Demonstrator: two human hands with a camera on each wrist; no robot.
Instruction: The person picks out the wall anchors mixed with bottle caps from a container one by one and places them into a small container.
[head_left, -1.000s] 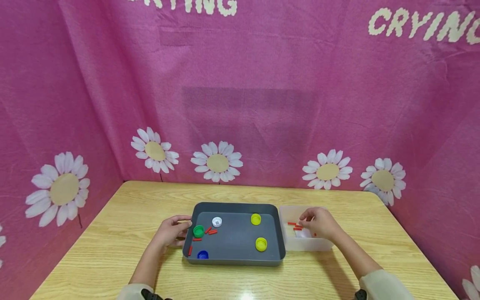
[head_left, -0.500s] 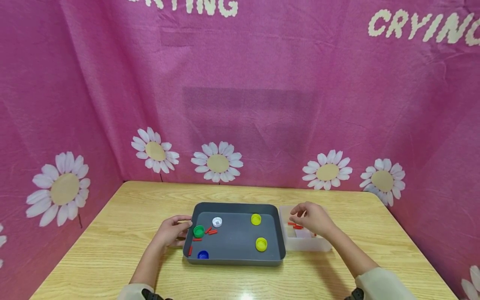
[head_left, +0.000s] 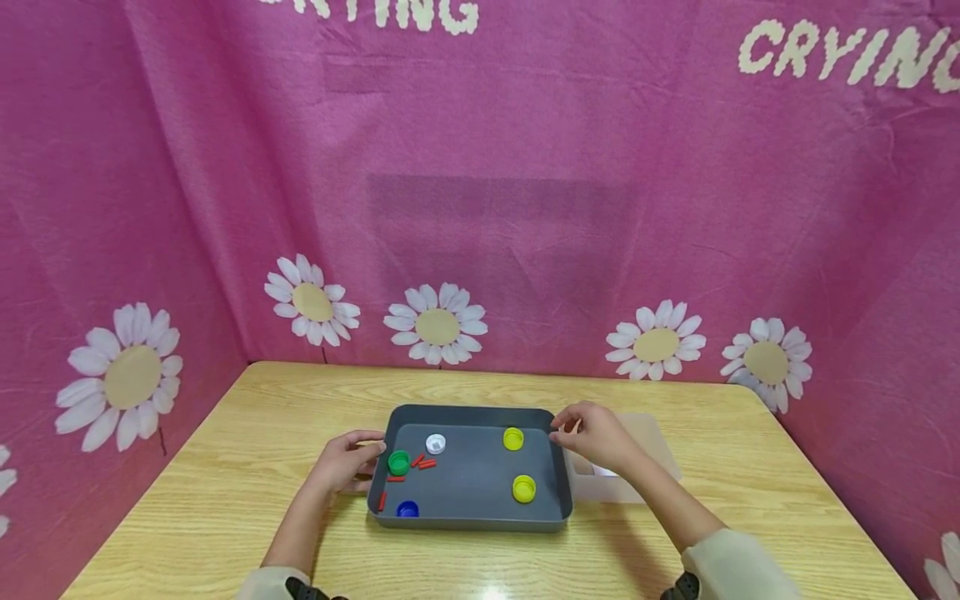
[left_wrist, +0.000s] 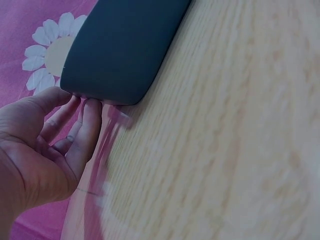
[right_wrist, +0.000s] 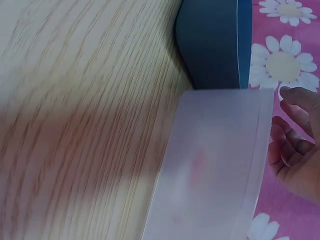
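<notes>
Gray tray (head_left: 474, 479), lower centre, long axis left-right. Right hand (head_left: 596, 435) by its right rim, fingertips close; can't tell if pinching anything. Left hand (head_left: 347, 461), fingers relaxed, touches left end, nearer red sticks (head_left: 427, 464).

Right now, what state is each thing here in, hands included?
Gray tray, open-topped, flat on the table
Clear box, open-topped, beside the tray
Red sticks, loose in the tray
Green cap, hollow side up
Yellow caps, hollow side up
Blue cap, partly hidden
Left hand, grip touching the tray's end
Right hand, raised; can't tell whether its grip holds anything
</notes>
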